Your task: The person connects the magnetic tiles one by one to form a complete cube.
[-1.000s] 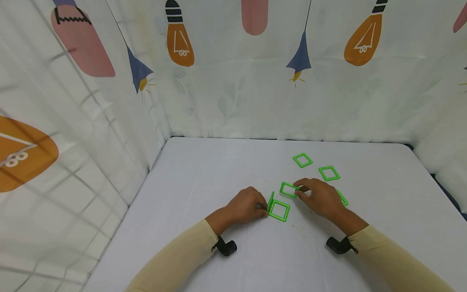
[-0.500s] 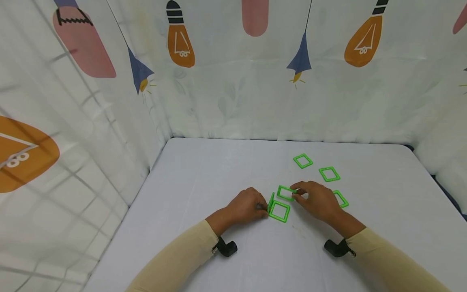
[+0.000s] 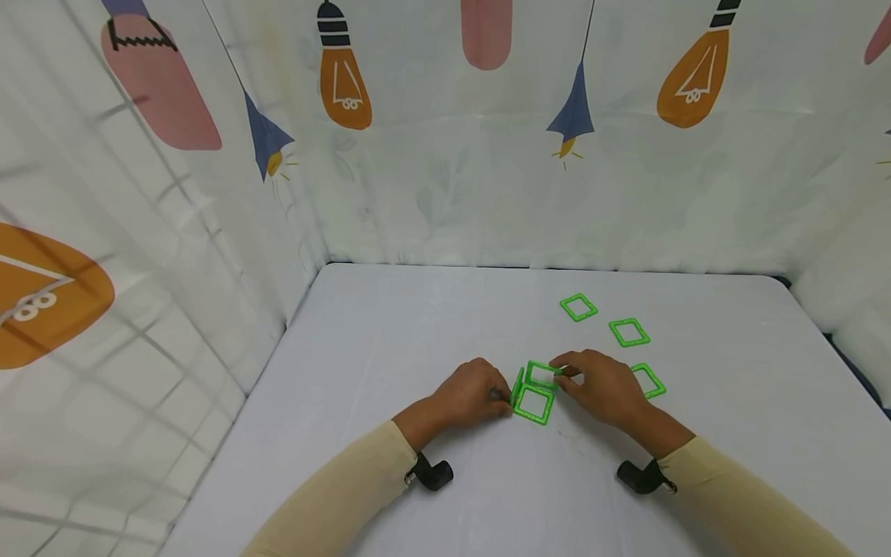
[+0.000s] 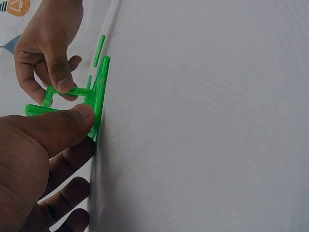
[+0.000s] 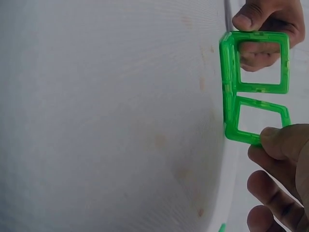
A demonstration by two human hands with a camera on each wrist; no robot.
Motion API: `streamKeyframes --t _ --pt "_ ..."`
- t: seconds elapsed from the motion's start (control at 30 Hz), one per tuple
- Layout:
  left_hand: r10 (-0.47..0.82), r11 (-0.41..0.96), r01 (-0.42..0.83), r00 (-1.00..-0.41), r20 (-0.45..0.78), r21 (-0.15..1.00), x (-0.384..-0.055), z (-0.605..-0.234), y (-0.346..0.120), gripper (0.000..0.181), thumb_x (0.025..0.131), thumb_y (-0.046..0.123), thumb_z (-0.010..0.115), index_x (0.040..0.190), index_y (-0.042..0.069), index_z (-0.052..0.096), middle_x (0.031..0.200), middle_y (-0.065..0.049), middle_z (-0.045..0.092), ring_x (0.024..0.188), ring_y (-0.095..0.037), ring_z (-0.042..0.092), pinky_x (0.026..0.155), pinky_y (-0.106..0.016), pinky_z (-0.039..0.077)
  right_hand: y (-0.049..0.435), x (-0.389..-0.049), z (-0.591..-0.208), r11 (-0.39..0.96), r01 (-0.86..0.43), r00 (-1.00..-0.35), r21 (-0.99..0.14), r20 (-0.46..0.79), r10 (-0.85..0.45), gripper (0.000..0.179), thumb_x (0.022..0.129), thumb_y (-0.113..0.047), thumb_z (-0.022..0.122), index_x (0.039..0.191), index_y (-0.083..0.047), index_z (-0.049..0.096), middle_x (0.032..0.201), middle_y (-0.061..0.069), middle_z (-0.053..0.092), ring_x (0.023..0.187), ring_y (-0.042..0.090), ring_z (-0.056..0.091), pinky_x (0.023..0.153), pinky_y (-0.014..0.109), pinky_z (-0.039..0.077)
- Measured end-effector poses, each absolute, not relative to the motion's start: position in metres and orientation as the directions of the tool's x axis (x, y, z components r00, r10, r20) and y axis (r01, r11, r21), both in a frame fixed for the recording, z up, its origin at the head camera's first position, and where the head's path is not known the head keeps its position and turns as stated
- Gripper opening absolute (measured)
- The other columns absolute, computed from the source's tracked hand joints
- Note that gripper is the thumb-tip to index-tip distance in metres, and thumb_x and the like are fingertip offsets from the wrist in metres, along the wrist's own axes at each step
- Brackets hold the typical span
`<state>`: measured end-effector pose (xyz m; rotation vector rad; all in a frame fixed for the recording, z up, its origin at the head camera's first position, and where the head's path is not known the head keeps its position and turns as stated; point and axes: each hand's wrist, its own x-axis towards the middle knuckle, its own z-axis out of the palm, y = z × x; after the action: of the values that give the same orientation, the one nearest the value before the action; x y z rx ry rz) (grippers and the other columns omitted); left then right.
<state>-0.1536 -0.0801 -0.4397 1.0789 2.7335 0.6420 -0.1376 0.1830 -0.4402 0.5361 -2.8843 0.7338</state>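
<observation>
Green see-through magnetic tiles, square and hollow, are at both hands. One tile (image 3: 550, 408) lies flat on the table between the hands. My left hand (image 3: 473, 393) pinches an upright tile (image 5: 285, 63) along the flat tile's left edge. My right hand (image 3: 602, 387) pinches another tile (image 3: 544, 365) by its right side, between thumb and fingers. That tile stands tilted at the flat tile's far edge, close beside the left upright one. In the right wrist view, a narrow gap shows between the two raised tiles. The left thumb (image 4: 72, 121) partly covers its tile in the left wrist view.
Three loose green tiles lie to the right: one far back (image 3: 587, 316), one nearer (image 3: 636, 343), and one (image 3: 656, 377) partly behind the right hand. The white-covered table (image 3: 418, 325) meets a printed curtain (image 3: 445, 201) at the back and left.
My right hand has moved left and slightly nearer, bringing its tile from behind and right of the flat tile to its far edge. The left hand stays in place with its upright tile.
</observation>
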Motion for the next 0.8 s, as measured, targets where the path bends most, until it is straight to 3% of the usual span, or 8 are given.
streamKeyframes --t 0.43,0.8 --pt "0.68 0.651 0.626 -0.732 0.035 0.43 -0.1546 -0.4419 -0.0798 0.01 0.087 0.025 0.085 0.096 0.021 0.083 0.096 0.015 0.073 0.102 -0.01 0.059 0.093 -0.026 0.046 0.1791 -0.1337 -0.4382 0.817 -0.37 -0.928 -0.441 0.204 -0.311 0.024 0.087 -0.02 0.083 0.111 -0.021 0.076 0.093 -0.001 0.075 0.079 0.019 0.067 0.051 0.026 0.043" --pt "0.682 0.651 0.625 -0.731 0.029 0.43 -0.1552 -0.4422 -0.0794 0.01 0.087 0.026 0.085 0.096 0.021 0.083 0.096 0.015 0.073 0.102 -0.01 0.059 0.092 -0.026 0.046 0.1775 -0.1332 -0.4369 0.808 -0.397 -0.918 -0.435 0.202 -0.342 0.025 0.088 -0.017 0.083 0.111 -0.022 0.076 0.094 -0.004 0.076 0.088 0.024 0.07 0.054 0.026 0.045"
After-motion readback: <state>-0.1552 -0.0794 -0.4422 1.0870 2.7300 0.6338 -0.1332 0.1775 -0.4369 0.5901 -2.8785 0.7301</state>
